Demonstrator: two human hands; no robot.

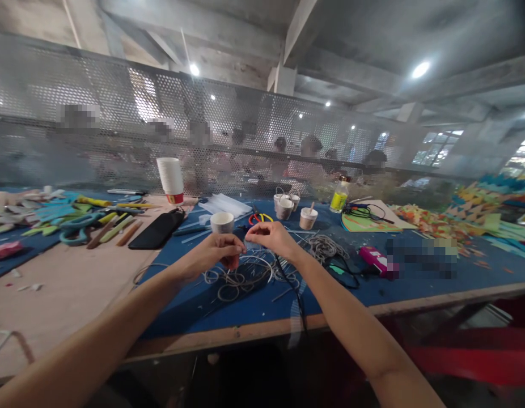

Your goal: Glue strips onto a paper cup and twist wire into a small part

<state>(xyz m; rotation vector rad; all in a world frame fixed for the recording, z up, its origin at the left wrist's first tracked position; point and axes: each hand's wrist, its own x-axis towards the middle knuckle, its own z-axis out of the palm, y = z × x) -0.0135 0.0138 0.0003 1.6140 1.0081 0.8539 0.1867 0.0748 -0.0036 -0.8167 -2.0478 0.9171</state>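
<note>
My left hand is held above the blue table mat, its fingers curled and pinched on something too small to make out. Close beside it on the right, my right hand has thumb and fingertips pressed together; what they hold is also too small to tell. Below both hands lies a tangle of grey cord in loose loops. A white paper cup stands just behind my left hand. Pliers with red and yellow handles lie behind my right hand.
A black phone, scissors and a stack of paper cups are at the left. Small cups, a yellow-labelled bottle, coiled cord and a magenta item are at the right. A perforated screen stands behind.
</note>
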